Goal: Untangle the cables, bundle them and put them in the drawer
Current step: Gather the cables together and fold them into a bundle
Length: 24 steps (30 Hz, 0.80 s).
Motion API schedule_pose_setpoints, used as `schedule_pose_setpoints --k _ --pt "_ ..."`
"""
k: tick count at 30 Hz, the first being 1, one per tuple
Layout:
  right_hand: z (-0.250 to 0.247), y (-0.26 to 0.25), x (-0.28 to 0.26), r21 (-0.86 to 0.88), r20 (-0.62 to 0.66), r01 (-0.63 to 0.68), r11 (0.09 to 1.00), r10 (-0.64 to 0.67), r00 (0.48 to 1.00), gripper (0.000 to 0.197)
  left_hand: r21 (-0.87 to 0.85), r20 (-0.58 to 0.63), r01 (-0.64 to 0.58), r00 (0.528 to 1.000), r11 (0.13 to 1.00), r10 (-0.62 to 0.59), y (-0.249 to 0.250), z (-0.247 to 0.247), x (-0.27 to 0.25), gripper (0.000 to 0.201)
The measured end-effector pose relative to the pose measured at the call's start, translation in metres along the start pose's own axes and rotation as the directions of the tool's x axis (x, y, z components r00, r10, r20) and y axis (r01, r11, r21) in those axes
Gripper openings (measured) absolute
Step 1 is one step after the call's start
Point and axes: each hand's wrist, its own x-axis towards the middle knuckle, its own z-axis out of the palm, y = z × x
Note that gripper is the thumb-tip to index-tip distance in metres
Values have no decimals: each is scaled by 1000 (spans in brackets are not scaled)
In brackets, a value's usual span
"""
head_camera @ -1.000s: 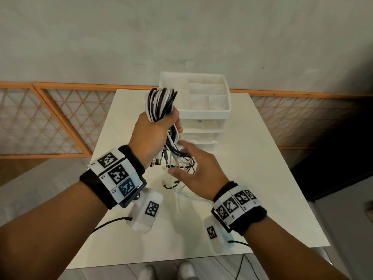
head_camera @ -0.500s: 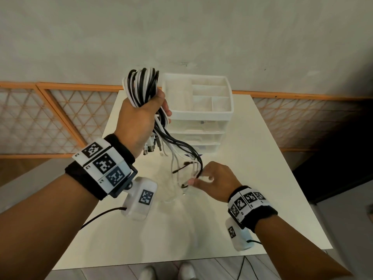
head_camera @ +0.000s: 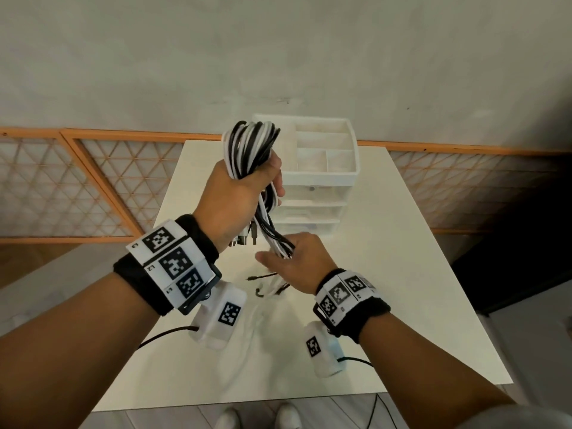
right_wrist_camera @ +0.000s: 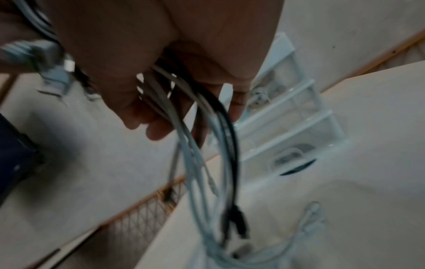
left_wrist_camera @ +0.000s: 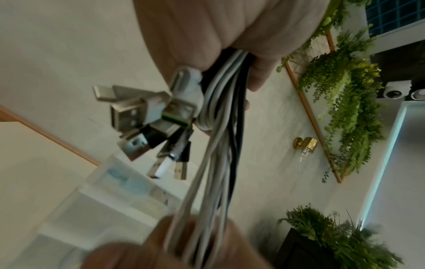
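Observation:
My left hand [head_camera: 244,193] is raised above the table and grips a folded bundle of black and white cables [head_camera: 249,147]; its loops stick up past the fist. Several USB plugs [left_wrist_camera: 147,116] hang below that hand. The loose cable tails run down into my right hand [head_camera: 294,261], whose fingers [right_wrist_camera: 138,112] curl around the strands [right_wrist_camera: 207,116]. The tail ends [right_wrist_camera: 236,222] dangle to the table [head_camera: 387,274]. The white drawer unit [head_camera: 322,168] stands behind the hands, its drawers closed.
The drawer unit has an open compartment tray [head_camera: 325,144] on top. An orange-framed lattice panel [head_camera: 77,187] runs along the wall behind the table. Wrist camera cords [head_camera: 167,332] trail off the table's near edge.
My left hand has swung the bundle back right, in front of the drawer unit. My right hand has moved up along the tails and now wraps them just below the plugs.

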Motion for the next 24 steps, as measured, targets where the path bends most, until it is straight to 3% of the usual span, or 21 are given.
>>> schedule_pose_setpoints --k 2,5,8,10,12,15,17,20,24 --pt "-3 15 -2 -75 30 -52 996 54 998 48 -109 27 62 998 992 -59 -1 -8 -2 17" --pt "-14 26 -1 -153 -29 -92 984 88 996 52 -214 202 215 964 953 -172 -4 -16 -10 21" --pt "-30 18 2 -237 -101 -79 968 57 993 50 -121 379 425 855 897 -354 -8 -12 -22 21" --pt "-38 10 4 -277 -146 -109 954 71 987 46 15 385 496 798 868 -463 -11 -3 -28 21" --pt "-44 0 3 -325 -172 -154 933 102 980 42 222 328 445 804 868 -496 -15 5 -30 30" --pt "-52 -13 0 -382 -186 -176 907 111 976 28 439 252 308 860 844 -445 -22 15 -29 34" --pt "-57 -20 -1 -402 -177 -183 897 120 977 21 506 236 292 858 812 -455 -25 19 -27 28" --pt "-60 -26 0 -401 -183 -187 897 121 976 29 546 207 329 838 770 -505 -26 25 -26 36" --pt "-59 -28 0 -347 -192 -181 920 119 974 29 638 128 294 871 712 -475 -23 26 -24 27"
